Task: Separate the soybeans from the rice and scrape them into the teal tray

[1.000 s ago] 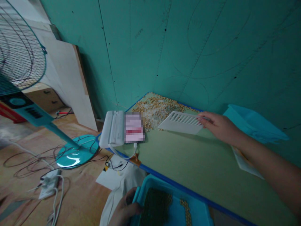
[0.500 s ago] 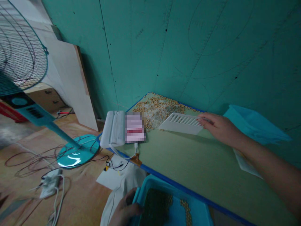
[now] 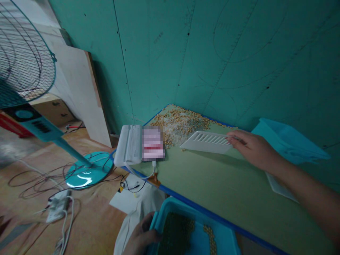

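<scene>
My right hand is closed on the right end of a white slotted plastic panel, tilted on its long edge above the table. Just beyond its left tip lies a spread of yellow beans mixed with clear, whitish bits. At the bottom, my left hand grips the left rim of a blue plastic tub below the table's front edge. Inside the tub are a dark green mass and a strip of beans.
A white device and a blurred-out phone-like screen sit at the table's left corner, joined by a cable. Another blue container stands by the green wall. A standing fan, loose wires and a power strip are at left.
The slotted panel has tipped and dropped slightly, its top edge now lower. My right hand has shifted a little right and down with it. My left hand stays on the tub.
</scene>
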Motion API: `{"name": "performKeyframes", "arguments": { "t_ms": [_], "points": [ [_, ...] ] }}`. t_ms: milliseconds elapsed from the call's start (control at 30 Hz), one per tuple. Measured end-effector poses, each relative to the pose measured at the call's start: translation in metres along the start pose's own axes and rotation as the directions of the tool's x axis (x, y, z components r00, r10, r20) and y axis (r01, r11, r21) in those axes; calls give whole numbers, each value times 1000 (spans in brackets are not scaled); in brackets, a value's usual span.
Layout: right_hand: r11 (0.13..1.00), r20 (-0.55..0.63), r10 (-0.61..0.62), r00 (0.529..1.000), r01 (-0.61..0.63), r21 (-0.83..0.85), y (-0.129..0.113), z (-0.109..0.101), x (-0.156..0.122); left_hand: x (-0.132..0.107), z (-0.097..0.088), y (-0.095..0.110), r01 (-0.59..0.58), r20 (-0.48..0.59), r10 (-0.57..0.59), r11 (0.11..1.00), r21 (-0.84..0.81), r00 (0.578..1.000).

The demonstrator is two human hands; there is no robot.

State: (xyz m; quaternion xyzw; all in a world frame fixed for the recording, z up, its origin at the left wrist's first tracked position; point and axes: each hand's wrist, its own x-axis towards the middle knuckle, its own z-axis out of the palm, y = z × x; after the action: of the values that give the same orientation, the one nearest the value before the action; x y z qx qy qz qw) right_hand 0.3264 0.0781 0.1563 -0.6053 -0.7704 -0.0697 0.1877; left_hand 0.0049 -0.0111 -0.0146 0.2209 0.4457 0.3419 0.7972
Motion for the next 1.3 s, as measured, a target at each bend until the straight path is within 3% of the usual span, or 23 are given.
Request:
{"name": "performKeyframes", "arguments": {
  "t_ms": [200,333,500,667,900,1133,1300],
  "points": [
    [1000,-5,-4,1000,4,13,-1,-2,-4,-4,12,6,9,-21,-10,998,-60,1000],
    [1000,-3,-3,1000,3,23,-3,-4,-4,-3,10,4,0,-53,-1,1000,-13,999],
    [1000,-28,20,999,-20,15,-3,-7,-3,-4,11,4,7,-41,-11,997,-83,999],
    [1000,-44,16,999,-15,24,1,-2,-2,-3,11,5,-4,-79,3,1000,-2,997],
    [1000,-19,-12,1000,11,-7,2,1,-3,-4,11,2,25,-58,-30,997,-78,998],
    [1000,-30,-20,999,19,-13,0,1,-2,-3,12,4,-4,-87,3,1000,-12,996],
    [1000,-17,-21,1000,21,-9,2,2,-3,-5,13,6,21,-60,-24,998,-52,998]
  ]
}}
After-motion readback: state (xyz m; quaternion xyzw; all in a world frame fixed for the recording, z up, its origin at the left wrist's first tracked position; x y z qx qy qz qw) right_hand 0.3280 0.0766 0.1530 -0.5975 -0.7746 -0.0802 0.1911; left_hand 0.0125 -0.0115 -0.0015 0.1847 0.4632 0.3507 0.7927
